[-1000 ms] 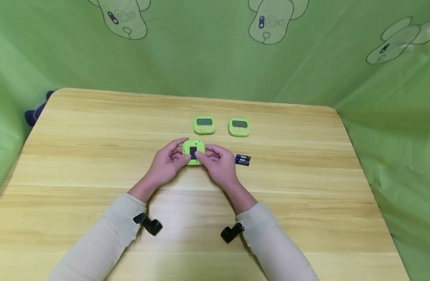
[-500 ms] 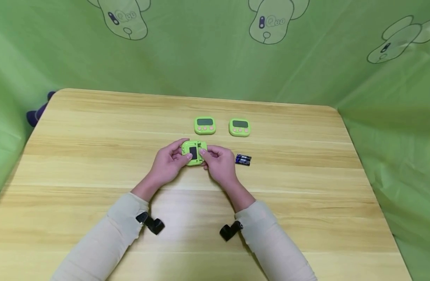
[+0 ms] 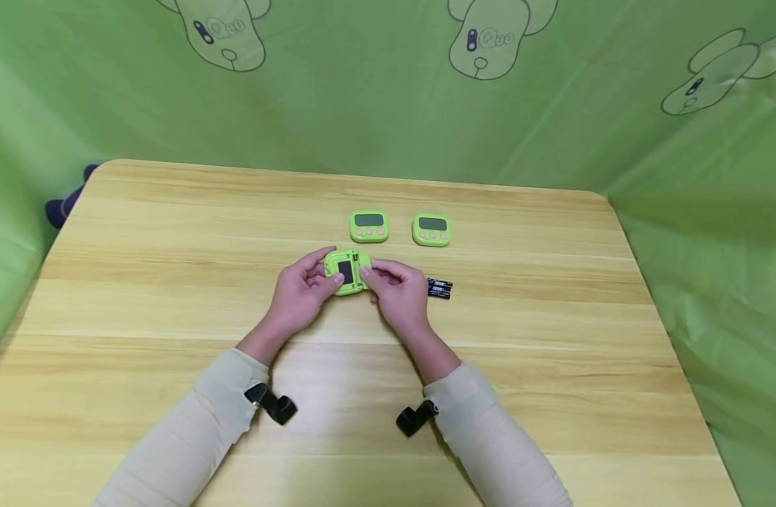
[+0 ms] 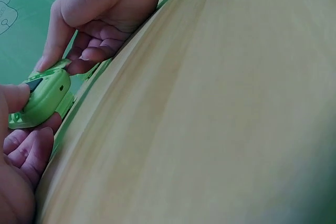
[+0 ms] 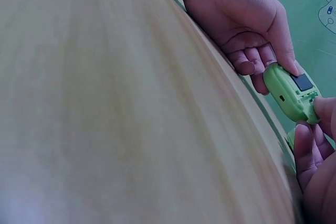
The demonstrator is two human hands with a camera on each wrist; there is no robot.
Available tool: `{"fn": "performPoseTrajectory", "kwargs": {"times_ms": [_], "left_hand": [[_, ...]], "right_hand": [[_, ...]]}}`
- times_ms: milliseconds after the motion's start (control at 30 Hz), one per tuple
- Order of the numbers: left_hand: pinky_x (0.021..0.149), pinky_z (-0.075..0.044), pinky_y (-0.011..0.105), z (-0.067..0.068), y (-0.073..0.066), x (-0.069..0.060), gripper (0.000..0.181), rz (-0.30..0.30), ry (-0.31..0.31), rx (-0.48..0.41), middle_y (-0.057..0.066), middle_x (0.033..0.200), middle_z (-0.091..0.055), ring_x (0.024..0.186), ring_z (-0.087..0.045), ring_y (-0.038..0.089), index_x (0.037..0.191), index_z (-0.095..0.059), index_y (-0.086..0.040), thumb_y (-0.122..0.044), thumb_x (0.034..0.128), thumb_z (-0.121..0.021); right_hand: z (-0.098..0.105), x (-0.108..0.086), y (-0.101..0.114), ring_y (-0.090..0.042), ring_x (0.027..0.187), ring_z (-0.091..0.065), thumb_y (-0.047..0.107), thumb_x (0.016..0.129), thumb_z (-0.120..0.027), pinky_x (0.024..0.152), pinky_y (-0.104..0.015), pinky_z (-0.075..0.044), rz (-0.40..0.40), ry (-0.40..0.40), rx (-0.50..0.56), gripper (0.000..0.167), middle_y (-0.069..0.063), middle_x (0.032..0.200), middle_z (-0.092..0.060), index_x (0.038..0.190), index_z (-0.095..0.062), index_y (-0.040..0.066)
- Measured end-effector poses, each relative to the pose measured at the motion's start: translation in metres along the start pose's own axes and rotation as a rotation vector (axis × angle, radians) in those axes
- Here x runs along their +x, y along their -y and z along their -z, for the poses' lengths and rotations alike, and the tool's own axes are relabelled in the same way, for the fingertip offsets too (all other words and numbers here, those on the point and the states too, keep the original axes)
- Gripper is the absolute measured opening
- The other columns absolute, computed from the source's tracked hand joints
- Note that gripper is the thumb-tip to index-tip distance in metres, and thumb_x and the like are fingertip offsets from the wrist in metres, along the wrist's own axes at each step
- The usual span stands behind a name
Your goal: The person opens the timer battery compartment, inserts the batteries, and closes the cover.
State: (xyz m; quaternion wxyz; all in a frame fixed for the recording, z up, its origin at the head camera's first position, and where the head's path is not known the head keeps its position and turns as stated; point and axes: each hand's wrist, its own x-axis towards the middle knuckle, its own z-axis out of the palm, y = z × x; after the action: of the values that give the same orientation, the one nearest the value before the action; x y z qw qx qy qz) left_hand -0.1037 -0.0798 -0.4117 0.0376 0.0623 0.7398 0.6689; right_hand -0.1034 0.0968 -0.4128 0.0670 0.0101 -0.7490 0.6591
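Observation:
A green digital timer [image 3: 333,263] is held back side up, with a dark rectangle [image 3: 346,272] in the middle of its back. My left hand [image 3: 297,294] grips its left side, thumb on top and fingers beneath. At its right side my right hand [image 3: 401,294] pinches the green battery cover [image 5: 311,113] between thumb and fingers. The cover is shifted right, and an open battery slot [image 3: 355,259] shows beside it. My fingers hide part of the cover, so I cannot tell if it still touches the timer.
Two more green timers, a left one [image 3: 369,227] and a right one [image 3: 432,230], lie screen up farther back. Several small dark batteries [image 3: 440,288] lie just right of my right hand. Green curtain [image 3: 388,105] hangs behind the wooden table [image 3: 172,211].
The battery cover has slid right under my right thumb, uncovering the battery slot. The timer and my left hand have shifted slightly left and away from me.

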Motion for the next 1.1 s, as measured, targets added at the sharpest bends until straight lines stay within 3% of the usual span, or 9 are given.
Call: {"fn": "performPoseTrajectory", "kwargs": {"times_ms": [333, 567, 733, 833, 967, 1100], "left_hand": [[0.065, -0.052, 0.018, 0.002, 0.000, 0.000, 0.050, 0.020, -0.009, -0.001, 0.025, 0.099, -0.069, 0.073, -0.061, 0.011, 0.139, -0.051, 0.009, 0.004, 0.0923, -0.067], [0.064, -0.051, 0.017, 0.003, -0.001, 0.000, 0.049, 0.021, 0.000, 0.007, 0.024, 0.097, -0.069, 0.072, -0.060, 0.008, 0.138, -0.050, 0.011, 0.004, 0.0925, -0.067], [0.063, -0.051, 0.017, 0.003, -0.001, 0.000, 0.049, 0.023, 0.002, 0.011, 0.023, 0.096, -0.069, 0.072, -0.059, 0.009, 0.138, -0.051, 0.010, 0.004, 0.0921, -0.067], [0.060, -0.049, 0.017, 0.004, 0.013, 0.003, 0.051, 0.028, 0.000, 0.012, 0.022, 0.096, -0.068, 0.071, -0.058, 0.010, 0.140, -0.051, 0.008, 0.003, 0.0919, -0.068], [0.059, -0.048, 0.017, 0.004, 0.030, 0.008, 0.052, 0.027, -0.006, 0.006, 0.021, 0.095, -0.068, 0.070, -0.057, 0.010, 0.141, -0.051, 0.005, 0.002, 0.0917, -0.069], [0.059, -0.048, 0.017, 0.004, 0.035, 0.009, 0.052, 0.015, -0.012, -0.011, 0.018, 0.094, -0.069, 0.070, -0.057, 0.011, 0.140, -0.053, 0.001, -0.002, 0.0912, -0.071]], "right_hand": [[0.009, -0.001, 0.002, -0.053, 0.076, -0.064, -0.013, 0.086, -0.070, 0.067, -0.049, -0.059, -0.082, -0.028, 0.063, 0.016, -0.025, 0.081, -0.066, 0.098, -0.062, -0.019], [0.019, 0.003, -0.030, -0.016, 0.067, -0.064, -0.001, 0.082, -0.079, 0.061, -0.022, -0.055, 0.013, -0.070, -0.129, 0.013, -0.010, 0.078, -0.070, 0.093, -0.071, -0.002], [0.023, 0.004, -0.033, -0.014, 0.069, -0.065, 0.005, 0.082, -0.083, 0.064, -0.025, -0.056, 0.074, -0.062, -0.362, 0.019, -0.004, 0.079, -0.071, 0.099, -0.076, -0.001], [0.024, 0.004, -0.035, -0.015, 0.069, -0.065, 0.003, 0.081, -0.083, 0.064, -0.026, -0.056, 0.115, -0.064, -0.462, 0.022, -0.006, 0.079, -0.070, 0.101, -0.076, -0.003], [0.024, 0.003, -0.035, -0.016, 0.069, -0.065, 0.000, 0.080, -0.082, 0.063, -0.026, -0.056, 0.132, -0.071, -0.512, 0.023, -0.008, 0.081, -0.068, 0.102, -0.075, -0.004], [0.024, 0.003, -0.033, -0.016, 0.069, -0.065, 0.001, 0.081, -0.082, 0.063, -0.026, -0.056, 0.128, -0.079, -0.512, 0.022, -0.008, 0.081, -0.068, 0.101, -0.075, -0.004]]}}
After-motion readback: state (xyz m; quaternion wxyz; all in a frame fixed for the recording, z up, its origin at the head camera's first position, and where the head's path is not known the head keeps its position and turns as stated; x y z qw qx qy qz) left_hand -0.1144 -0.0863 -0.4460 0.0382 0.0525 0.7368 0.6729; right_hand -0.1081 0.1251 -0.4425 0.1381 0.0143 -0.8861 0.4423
